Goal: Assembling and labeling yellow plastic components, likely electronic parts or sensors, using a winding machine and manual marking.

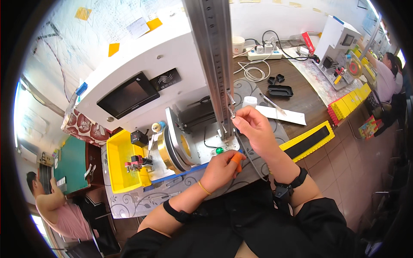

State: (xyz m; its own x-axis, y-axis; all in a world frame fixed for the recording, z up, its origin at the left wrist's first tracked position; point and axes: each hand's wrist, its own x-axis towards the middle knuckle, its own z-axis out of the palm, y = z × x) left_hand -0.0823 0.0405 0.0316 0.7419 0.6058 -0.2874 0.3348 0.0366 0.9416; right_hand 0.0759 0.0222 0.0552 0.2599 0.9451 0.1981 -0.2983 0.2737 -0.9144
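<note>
My right hand (258,129) is raised beside an upright metal rail (213,56) with a scale along it. Its thumb and forefinger pinch together at a small metal fitting (232,113) on the rail's side; anything finer between them is too small to make out. Lower down, my left hand (221,170) has its fingers curled together, one in an orange finger cot (236,158). What it holds, if anything, is hidden. Just beyond it is a green push button (219,150) on the machine base. A thin grey cable (254,161) hangs between my hands.
A white machine housing (172,51) with a dark screen (129,94) stands at the left, above a gold-rimmed spool (165,150). Yellow bins (122,182) sit left and right (307,139). White paper (284,116), a black tray (280,91) and a power strip (264,55) lie on the right. Other people sit nearby.
</note>
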